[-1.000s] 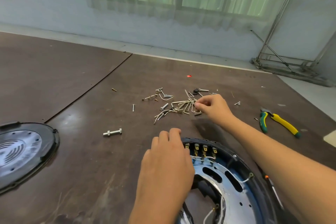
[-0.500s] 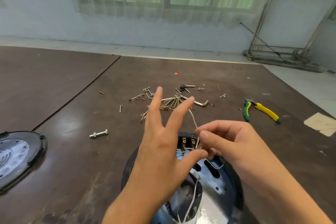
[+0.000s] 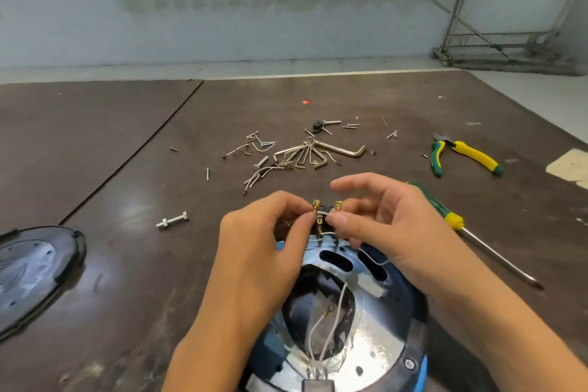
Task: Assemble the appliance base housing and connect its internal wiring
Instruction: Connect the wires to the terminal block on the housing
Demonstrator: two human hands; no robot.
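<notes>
A workshop: scuffed brown work surface (image 3: 95, 143), loose screws (image 3: 207, 173), hex keys (image 3: 343, 149), pliers (image 3: 477, 156) and a screwdriver (image 3: 445, 215)

No legible text or labels.

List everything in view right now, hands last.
housing: one, blue and silver, near edge, under hands
wires: several, white, inside housing
terminals: several, brass, housing's far rim
cover: one, black, left edge
bolt: one, silver, left of hands
hex keys: several, silver, table centre
screws: many, silver, scattered around keys
pliers: one, yellow-green, far right
screwdriver: one, green-yellow, beside right hand
table: one, brown
left hand: pinches a terminal
right hand: pinches a wire
</notes>
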